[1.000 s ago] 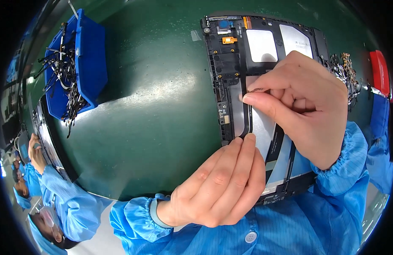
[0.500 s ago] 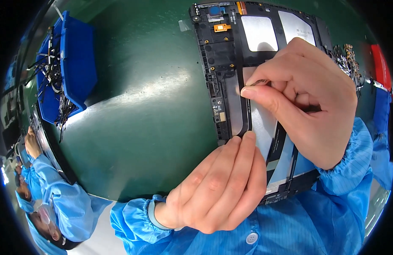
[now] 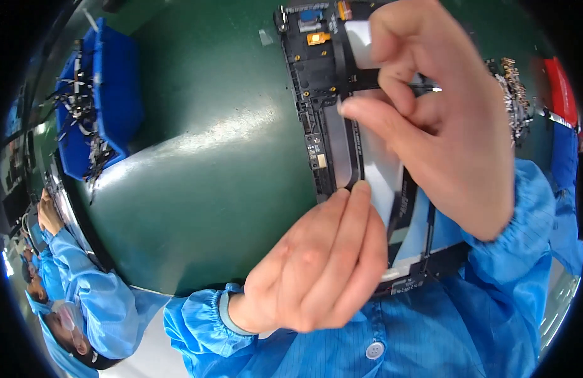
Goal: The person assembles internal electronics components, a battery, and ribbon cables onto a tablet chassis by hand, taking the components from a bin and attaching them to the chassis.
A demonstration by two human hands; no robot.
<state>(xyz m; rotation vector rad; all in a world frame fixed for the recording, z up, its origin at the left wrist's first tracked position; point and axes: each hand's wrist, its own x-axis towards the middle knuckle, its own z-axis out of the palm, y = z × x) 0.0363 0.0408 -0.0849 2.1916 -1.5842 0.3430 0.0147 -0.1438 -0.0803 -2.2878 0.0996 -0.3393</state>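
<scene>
A black, tablet-like device housing [image 3: 315, 75] with pale metallic panels and small gold-coloured parts lies tilted before me. The closed fingertips of my left hand [image 3: 320, 268] press on the lower end of a black strip [image 3: 356, 151] that runs along an inner channel. My right hand [image 3: 439, 126] hovers over the middle of the housing, slightly blurred. Its thumb stretches toward the channel, and the index finger is apart from it. The other fingers are bent, with nothing plainly held in them. This hand hides much of the panels.
On the left stands a blue bin [image 3: 118, 94] heaped with dark cables [image 3: 83, 113]. More small cables [image 3: 515, 101] lie right of my right hand, near a red bin [image 3: 559, 88]. A co-worker in a blue sleeve [image 3: 96, 264] works at the left edge of the green table [image 3: 190, 201].
My right thumb and index finger have parted from their pinch on a thin dark piece, and that hand has risen. The housing and my left hand have shifted slightly left and up.
</scene>
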